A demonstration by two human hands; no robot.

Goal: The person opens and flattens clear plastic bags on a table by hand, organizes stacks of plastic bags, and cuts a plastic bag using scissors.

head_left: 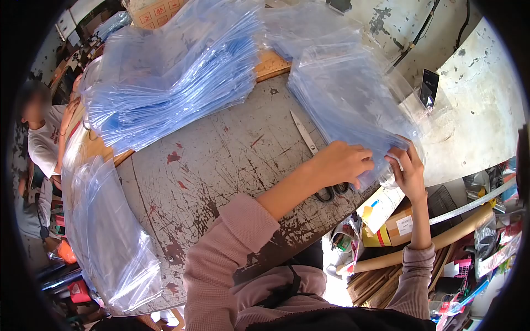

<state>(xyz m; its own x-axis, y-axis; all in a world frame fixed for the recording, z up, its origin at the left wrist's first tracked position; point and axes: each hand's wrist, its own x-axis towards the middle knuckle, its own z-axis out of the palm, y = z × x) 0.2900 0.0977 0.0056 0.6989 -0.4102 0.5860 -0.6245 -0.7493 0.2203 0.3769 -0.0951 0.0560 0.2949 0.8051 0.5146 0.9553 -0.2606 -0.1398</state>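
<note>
Clear bluish plastic sheets (353,94) lie in a stack at the right side of the worn table. My left hand (343,163) rests at the stack's near end, its fingers curled down on the plastic. At the near right corner my right hand (406,165) pinches the sheet edges between bent fingers and thumb. Scissors (305,134) lie on the table beside the stack, their blades pointing away and their dark handles partly under my left wrist.
A tall pile of plastic sheets (176,83) covers the table's far left. More sheets (110,237) hang over the left edge. A phone (429,88) leans at the right. Another person (44,132) is at the far left. Boxes and a cardboard tube (441,240) lie below right.
</note>
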